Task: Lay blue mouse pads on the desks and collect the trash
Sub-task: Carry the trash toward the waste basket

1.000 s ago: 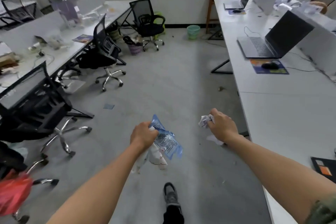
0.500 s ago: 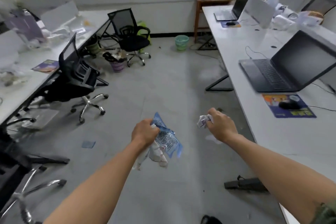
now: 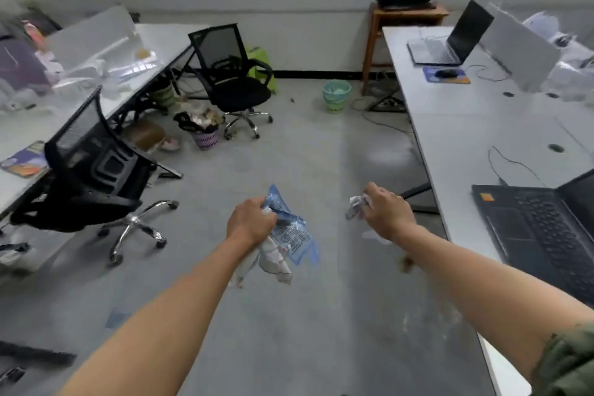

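My left hand (image 3: pixel 249 224) grips a bunch of blue and white plastic wrappers (image 3: pixel 289 238) that hang below it over the floor. A crumpled white paper ball (image 3: pixel 356 206) is held in my right hand (image 3: pixel 385 212), out in front at the same height. One blue mouse pad (image 3: pixel 445 75) lies under a mouse by the far laptop on the right desk (image 3: pixel 466 125). Another mouse pad (image 3: pixel 24 161) lies on the left desk (image 3: pixel 19 128). A green waste bin (image 3: pixel 336 96) stands by the far wall, and a purple bin (image 3: pixel 205 135) overflows with trash.
Two black office chairs (image 3: pixel 93 177) (image 3: pixel 234 80) stand along the left desks. An open laptop (image 3: pixel 543 235) sits at the near right, another laptop (image 3: pixel 450 38) at the far end. Cables trail on the floor near a wooden side table (image 3: pixel 405 16). Grey floor stretches ahead.
The view has advanced down the aisle toward the bins; chairs and the near laptop have slid closer. Both hands keep their hold on the trash at the same height.
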A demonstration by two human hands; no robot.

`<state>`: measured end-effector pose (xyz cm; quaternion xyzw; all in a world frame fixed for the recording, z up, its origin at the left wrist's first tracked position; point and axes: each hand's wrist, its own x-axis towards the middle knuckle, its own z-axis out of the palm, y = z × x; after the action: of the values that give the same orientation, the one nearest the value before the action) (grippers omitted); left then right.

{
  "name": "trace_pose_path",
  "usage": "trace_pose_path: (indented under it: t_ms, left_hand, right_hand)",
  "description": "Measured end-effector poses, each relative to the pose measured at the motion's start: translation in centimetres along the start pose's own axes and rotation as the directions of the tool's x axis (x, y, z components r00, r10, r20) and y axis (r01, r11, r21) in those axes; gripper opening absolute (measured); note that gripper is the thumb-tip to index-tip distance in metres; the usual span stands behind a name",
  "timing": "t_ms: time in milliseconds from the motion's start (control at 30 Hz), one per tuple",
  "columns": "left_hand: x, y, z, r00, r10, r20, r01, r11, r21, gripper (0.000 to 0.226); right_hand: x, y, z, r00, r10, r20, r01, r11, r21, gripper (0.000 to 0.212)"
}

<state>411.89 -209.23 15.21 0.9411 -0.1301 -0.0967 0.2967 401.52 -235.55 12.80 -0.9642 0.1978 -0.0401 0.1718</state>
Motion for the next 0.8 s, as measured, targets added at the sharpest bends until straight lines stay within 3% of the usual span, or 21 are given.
trace_pose_path:
  t_ms: [133, 233, 467, 800]
  left_hand:
    - [9.1, 0.4, -0.6, 0.997, -0.070, -0.021, 0.069, 0.997, -0.027, 0.009]
    - [16.4, -0.1, 0.0, 0.993, -0.114, -0.029, 0.113, 0.993, -0.022, 0.007]
    - [39.4, 0.1, 0.6, 0.993, -0.114, 0.030, 0.114, 0.993, -0.010, 0.016]
    - [67.8, 11.9, 1.6, 0.996, 0.067, 0.061, -0.066, 0.998, -0.017, 0.030]
  right_hand:
    - [11.5, -1.1, 0.2, 0.997, -0.067, 0.034, 0.067, 0.998, -0.016, 0.018]
    - [19.2, -1.9, 2.1, 0.992, -0.108, 0.063, 0.109, 0.994, -0.004, 0.018]
    - [40.3, -2.0, 5.7, 0.993, -0.057, 0.106, 0.059, 0.998, -0.017, 0.015]
    - [65.3, 3.9, 2.1, 0.995, 0.097, 0.025, -0.097, 0.995, -0.001, 0.016]
